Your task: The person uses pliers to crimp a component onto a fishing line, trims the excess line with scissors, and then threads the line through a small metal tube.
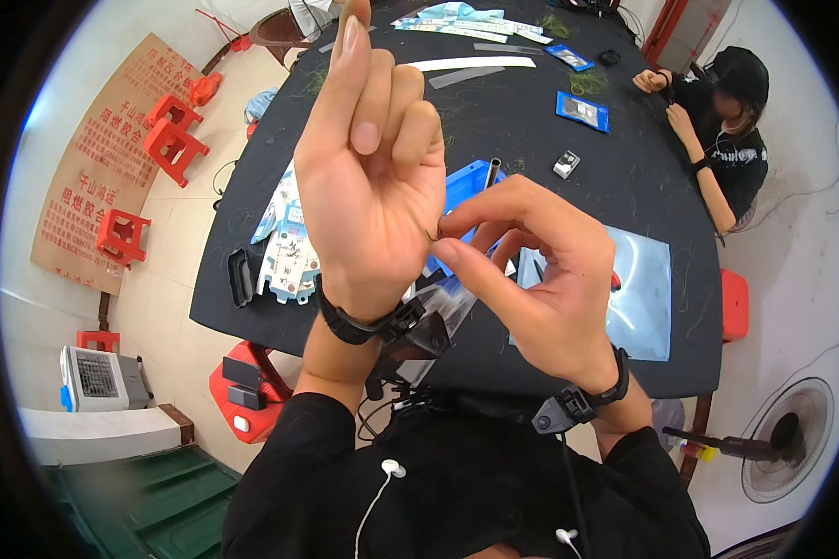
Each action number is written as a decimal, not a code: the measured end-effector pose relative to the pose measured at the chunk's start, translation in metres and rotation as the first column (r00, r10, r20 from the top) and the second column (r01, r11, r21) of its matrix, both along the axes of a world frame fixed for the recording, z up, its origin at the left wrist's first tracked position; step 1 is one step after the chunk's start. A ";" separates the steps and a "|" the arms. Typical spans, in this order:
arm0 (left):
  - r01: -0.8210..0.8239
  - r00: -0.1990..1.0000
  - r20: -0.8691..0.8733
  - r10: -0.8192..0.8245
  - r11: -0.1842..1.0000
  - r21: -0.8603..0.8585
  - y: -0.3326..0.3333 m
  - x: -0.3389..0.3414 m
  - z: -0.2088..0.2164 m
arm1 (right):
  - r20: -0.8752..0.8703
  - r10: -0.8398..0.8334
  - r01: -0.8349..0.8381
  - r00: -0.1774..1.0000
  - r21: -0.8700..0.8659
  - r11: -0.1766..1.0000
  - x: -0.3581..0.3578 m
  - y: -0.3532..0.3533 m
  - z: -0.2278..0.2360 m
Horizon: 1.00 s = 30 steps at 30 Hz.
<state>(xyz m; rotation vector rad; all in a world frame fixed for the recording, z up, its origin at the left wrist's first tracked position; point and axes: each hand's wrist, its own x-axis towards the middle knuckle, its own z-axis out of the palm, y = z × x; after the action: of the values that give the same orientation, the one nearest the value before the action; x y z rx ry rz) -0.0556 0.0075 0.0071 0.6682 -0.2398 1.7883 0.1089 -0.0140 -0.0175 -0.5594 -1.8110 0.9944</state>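
Note:
My left hand [373,177] is raised, palm toward me, over the table's near side. Its thumb lies against the index finger at the picture's upper edge, and the other fingers curl inward; anything between them cannot be made out. Beside the heel of that palm, my right hand [541,270] pinches a thin dark strand [428,233] between thumb and index finger. The strand's far end is lost against the palm. Behind both hands, partly covered, sits a blue plastic tray [464,186], with a dark tube [493,171] standing at its edge. Each wrist wears a black strap with a small device.
On the black-covered table [522,112] lie a pale blue plastic sheet [648,307], blue packets [583,112], a small box [566,164], green thread tangles [587,84], white strips [475,63] and printed cardboard [291,247]. A co-worker [732,130] sits at the right. Red stools [175,149] stand left.

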 end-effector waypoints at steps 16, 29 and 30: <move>-0.607 0.092 -0.698 0.710 0.596 0.526 -0.007 -0.009 0.008 | -0.025 0.091 -0.094 0.996 -0.171 0.981 0.023 0.034 0.015; -0.306 -0.392 -0.512 0.764 0.417 0.856 -0.018 -0.026 0.018 | -0.160 0.209 -0.260 0.965 -0.448 0.855 0.028 0.044 0.015; -0.293 -0.406 -0.492 0.770 0.401 0.868 -0.017 -0.026 0.017 | -0.170 0.225 -0.279 0.959 -0.452 0.847 0.029 0.043 0.015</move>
<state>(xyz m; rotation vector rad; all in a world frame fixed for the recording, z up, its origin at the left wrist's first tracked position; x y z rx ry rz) -0.0812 -0.0096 0.0239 2.6777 1.1108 1.5972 0.1376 0.0292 -0.0026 -0.5500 -1.5654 1.6440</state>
